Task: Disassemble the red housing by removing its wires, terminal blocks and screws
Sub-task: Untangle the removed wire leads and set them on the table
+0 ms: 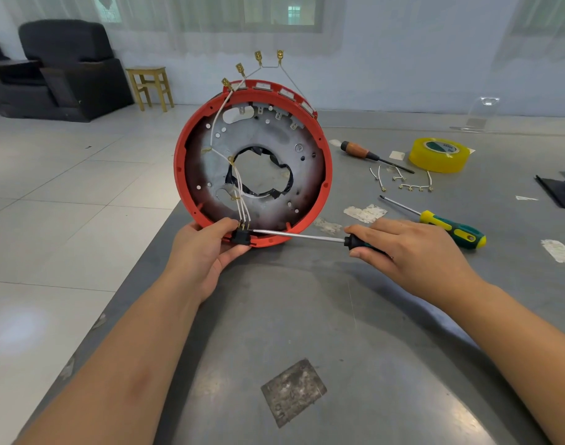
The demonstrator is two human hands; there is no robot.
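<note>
Red housing, ring-shaped, stood on edge at frame centre on the near-left corner of the grey table, open side toward the camera, grey metal plate inside. Left hand curled around the lower rim, thumb and fingers pinching a black terminal block at the rim's bottom. Right hand closed around the dark handle of a screwdriver, shaft lying level, tip touching the terminal block from the right. White wires rising from the block across the central hole; further wires ending in four brass spade connectors standing above the upper rim.

Right of the housing, on the table: one wooden-handled screwdriver, one yellow-and-green screwdriver just beyond the right hand, one roll of yellow tape, a loose cluster of short removed wires between the two idle screwdrivers. Scraps of white tape residue beside these. Three screwdrivers in all.

Upper left of the frame, on the tiled floor: black armchair, wooden stool.
</note>
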